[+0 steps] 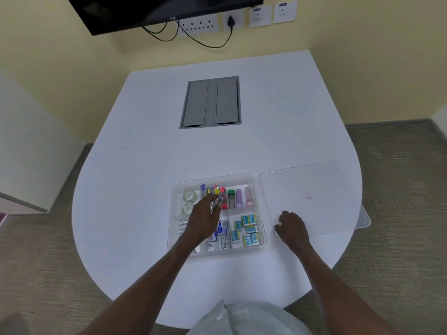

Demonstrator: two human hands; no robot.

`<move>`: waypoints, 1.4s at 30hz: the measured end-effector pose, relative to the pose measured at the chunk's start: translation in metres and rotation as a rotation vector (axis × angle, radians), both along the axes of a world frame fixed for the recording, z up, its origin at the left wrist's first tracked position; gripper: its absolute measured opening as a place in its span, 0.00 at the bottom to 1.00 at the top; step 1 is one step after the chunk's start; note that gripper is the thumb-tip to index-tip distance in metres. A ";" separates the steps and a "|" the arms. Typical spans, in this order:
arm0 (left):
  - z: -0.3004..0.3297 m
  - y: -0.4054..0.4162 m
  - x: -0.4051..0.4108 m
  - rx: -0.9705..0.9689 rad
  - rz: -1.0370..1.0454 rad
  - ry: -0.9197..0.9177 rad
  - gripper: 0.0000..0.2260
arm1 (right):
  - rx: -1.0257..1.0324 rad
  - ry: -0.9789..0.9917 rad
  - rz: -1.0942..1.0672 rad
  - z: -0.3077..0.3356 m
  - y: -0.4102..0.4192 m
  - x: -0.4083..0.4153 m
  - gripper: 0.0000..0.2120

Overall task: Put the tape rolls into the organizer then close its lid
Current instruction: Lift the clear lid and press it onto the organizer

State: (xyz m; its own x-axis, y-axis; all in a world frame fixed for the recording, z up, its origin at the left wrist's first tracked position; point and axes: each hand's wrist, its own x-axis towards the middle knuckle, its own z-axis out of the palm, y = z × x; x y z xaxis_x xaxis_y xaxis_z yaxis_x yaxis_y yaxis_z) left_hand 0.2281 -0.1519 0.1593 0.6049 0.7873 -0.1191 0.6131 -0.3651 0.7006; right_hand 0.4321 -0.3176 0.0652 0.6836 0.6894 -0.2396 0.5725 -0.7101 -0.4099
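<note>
I've got the organizer (242, 175) on the tabletop (145, 165). In the organizer's far-left compartment lie two tape rolls (189, 196), one behind the other. The lid (314, 180) lies flat just right of the organizer, one corner overhanging the tabletop. Left grip (203, 221) is over the organizer's middle, and right grip (292, 228) curls on the lid's corner nearest the organizer. A hatch (211, 102) sits well behind the organizer.
</note>
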 end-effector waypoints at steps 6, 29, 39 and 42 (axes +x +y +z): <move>0.005 0.000 0.011 0.014 -0.024 -0.002 0.16 | 0.030 0.000 0.035 0.005 0.002 -0.007 0.12; 0.012 0.007 0.008 0.019 -0.104 -0.049 0.15 | 0.085 -0.369 -0.147 0.093 0.037 -0.013 0.15; 0.035 0.024 0.023 -0.023 -0.083 -0.154 0.16 | 0.528 -0.494 -0.021 0.219 0.067 -0.031 0.16; 0.048 0.040 0.025 -0.029 -0.037 -0.201 0.15 | 0.643 -0.477 0.076 0.247 0.071 -0.044 0.14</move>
